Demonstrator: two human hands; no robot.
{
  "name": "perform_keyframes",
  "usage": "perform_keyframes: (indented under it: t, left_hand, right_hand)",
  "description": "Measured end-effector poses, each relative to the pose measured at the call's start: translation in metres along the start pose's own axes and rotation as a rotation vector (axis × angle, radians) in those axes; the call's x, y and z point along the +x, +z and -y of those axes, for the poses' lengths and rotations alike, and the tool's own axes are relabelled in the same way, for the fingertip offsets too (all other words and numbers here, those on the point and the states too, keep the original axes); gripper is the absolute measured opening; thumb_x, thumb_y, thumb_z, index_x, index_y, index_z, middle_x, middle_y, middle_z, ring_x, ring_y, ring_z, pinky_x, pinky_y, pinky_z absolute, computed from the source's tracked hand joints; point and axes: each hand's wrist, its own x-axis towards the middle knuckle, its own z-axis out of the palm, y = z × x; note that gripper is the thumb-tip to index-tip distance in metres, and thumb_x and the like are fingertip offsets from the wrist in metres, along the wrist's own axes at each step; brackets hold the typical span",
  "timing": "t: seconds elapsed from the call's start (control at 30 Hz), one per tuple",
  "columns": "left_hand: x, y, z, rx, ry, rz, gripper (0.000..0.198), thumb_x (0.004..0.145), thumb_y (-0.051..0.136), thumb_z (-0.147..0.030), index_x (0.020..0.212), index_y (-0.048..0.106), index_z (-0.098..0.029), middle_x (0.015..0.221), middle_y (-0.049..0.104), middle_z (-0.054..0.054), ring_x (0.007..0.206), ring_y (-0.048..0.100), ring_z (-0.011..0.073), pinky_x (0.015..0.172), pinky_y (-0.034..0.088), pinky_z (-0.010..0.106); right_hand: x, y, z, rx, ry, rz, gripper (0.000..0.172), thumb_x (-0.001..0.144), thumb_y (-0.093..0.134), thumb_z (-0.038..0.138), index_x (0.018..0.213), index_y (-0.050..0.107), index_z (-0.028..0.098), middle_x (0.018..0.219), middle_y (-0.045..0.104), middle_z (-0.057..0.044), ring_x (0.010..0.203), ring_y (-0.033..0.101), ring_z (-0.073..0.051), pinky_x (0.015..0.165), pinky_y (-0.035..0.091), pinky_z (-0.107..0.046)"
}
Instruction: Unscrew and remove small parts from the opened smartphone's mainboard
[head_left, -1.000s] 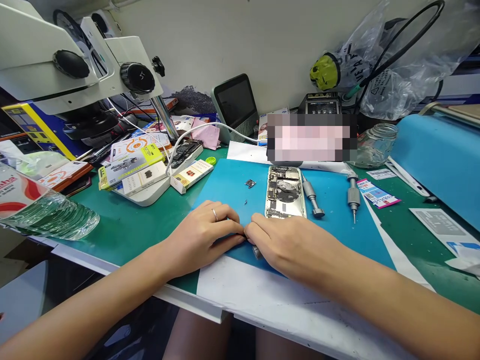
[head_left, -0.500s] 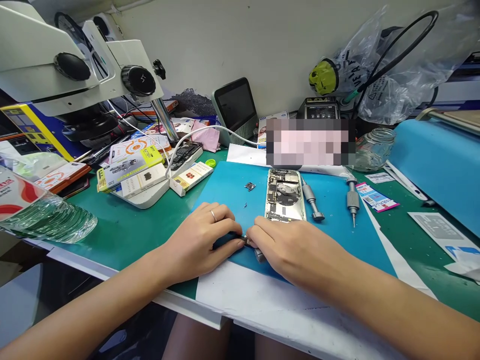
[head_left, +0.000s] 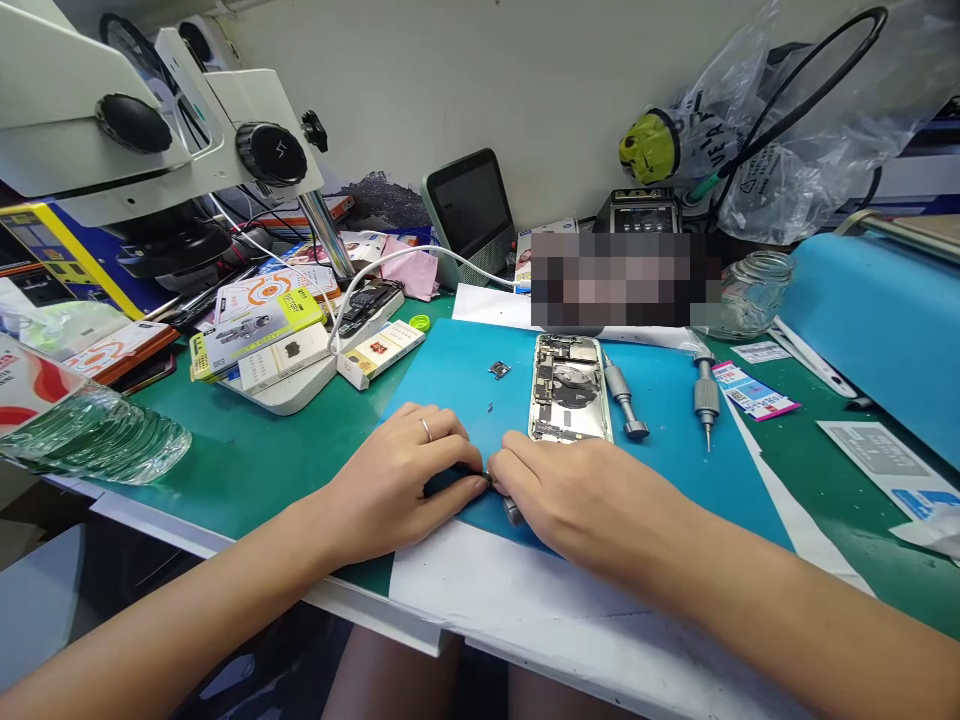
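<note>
Near the front of the blue mat, my left hand (head_left: 420,470), with a ring, is closed with thumb and index fingertip pinching a tiny dark part (head_left: 488,481). My right hand (head_left: 559,480) is closed opposite, its fingertips against the same part. From under its fingers sticks a grey metal cylinder, seemingly a screwdriver handle (head_left: 512,512); the rest is hidden. Just beyond lies an opened phone (head_left: 574,390) with bare boards, its lower end partly covered by my right hand. A small black component (head_left: 499,370) and a tiny metal bit (head_left: 490,408) lie left of the phone.
Two grey screwdrivers (head_left: 625,400) (head_left: 706,395) rest right of the phone. A microscope (head_left: 247,140) overhangs the left, above boxes (head_left: 259,330) and a water bottle (head_left: 82,420). A glass jar (head_left: 750,290) and a blue case (head_left: 877,310) are at right. A blurred patch covers the back middle.
My right hand has shifted slightly left, and the grey cylinder under it has moved the same way. My left hand has hardly moved.
</note>
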Motion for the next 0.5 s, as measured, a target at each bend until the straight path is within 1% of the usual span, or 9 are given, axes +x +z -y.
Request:
perform_keyframes:
  t: [0.2, 0.27, 0.4, 0.5]
  left_hand:
    - [0.000, -0.001, -0.001, -0.004, 0.002, 0.013, 0.010, 0.108, 0.062, -0.021, 0.101, 0.069, -0.018, 0.095, 0.069, 0.003, 0.087, 0.064, 0.0192, 0.084, 0.043, 0.036]
    - [0.000, -0.002, 0.000, -0.005, 0.000, 0.015, 0.010, 0.108, 0.062, -0.021, 0.101, 0.070, -0.018, 0.096, 0.070, 0.003, 0.088, 0.065, 0.0193, 0.084, 0.043, 0.036]
    - [0.001, -0.002, 0.000, -0.008, 0.001, 0.025, 0.009, 0.107, 0.064, -0.022, 0.103, 0.071, -0.018, 0.096, 0.070, 0.003, 0.088, 0.065, 0.0194, 0.084, 0.042, 0.036]
    - [0.001, -0.003, 0.001, -0.012, 0.003, 0.026, 0.010, 0.108, 0.064, -0.023, 0.103, 0.072, -0.018, 0.097, 0.070, 0.003, 0.089, 0.065, 0.0194, 0.085, 0.042, 0.036]
  right_hand:
    - [0.000, 0.002, -0.003, 0.083, 0.025, -0.017, 0.020, 0.097, 0.048, 0.005, 0.087, 0.054, 0.021, 0.073, 0.059, 0.000, 0.050, 0.049, -0.015, 0.046, 0.017, -0.032]
    - [-0.001, 0.001, -0.006, 0.144, 0.041, -0.013, 0.020, 0.099, 0.046, 0.005, 0.089, 0.055, 0.020, 0.075, 0.061, 0.000, 0.050, 0.050, -0.014, 0.046, 0.020, -0.031]
    - [-0.002, -0.002, -0.014, 0.283, 0.077, -0.009, 0.022, 0.098, 0.044, 0.002, 0.092, 0.055, 0.021, 0.080, 0.065, 0.001, 0.053, 0.054, -0.013, 0.050, 0.031, -0.027]
    - [-0.002, -0.002, -0.017, 0.351, 0.089, -0.023, 0.024, 0.097, 0.043, 0.002, 0.093, 0.056, 0.022, 0.080, 0.065, 0.002, 0.054, 0.055, -0.012, 0.052, 0.034, -0.026]
